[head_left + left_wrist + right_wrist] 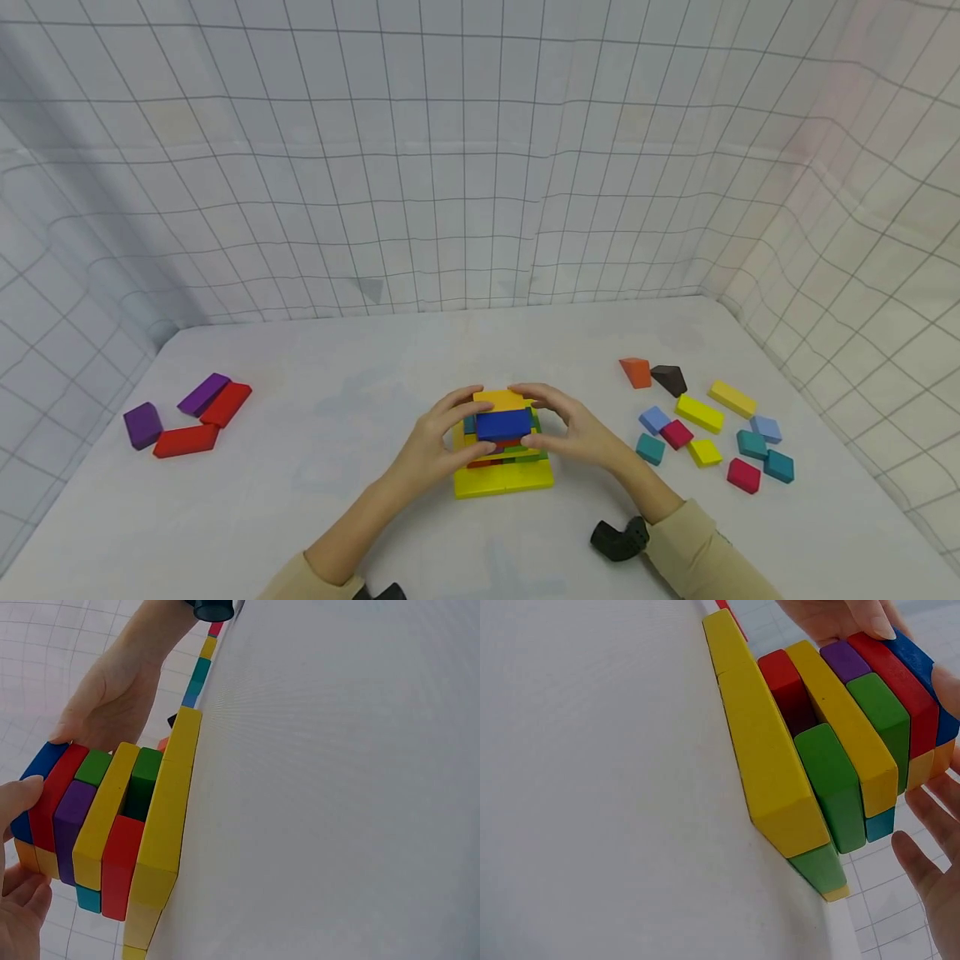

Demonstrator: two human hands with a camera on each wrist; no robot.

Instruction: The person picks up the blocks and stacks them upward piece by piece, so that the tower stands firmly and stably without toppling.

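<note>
A layered stack of coloured wooden blocks stands in the middle of the table. Its base shows long yellow blocks (504,479); above are red (122,866), green (838,787), yellow (111,817) and purple (73,825) ones. On top, a blue block (503,426) lies in front of an orange block (500,401). My left hand (431,437) holds the left end of this top layer, its thumb at the front and fingers toward the back. My right hand (581,429) pinches the right end, thumb against the blue block. The fingers partly hide the sides.
At the left lie purple blocks (142,426) and red blocks (187,441). Scattered at the right are yellow (700,413), teal (752,444) and crimson (744,476) blocks, with an orange wedge (636,372) and a dark wedge (670,380) behind. Grid-patterned sheeting (450,167) surrounds the table.
</note>
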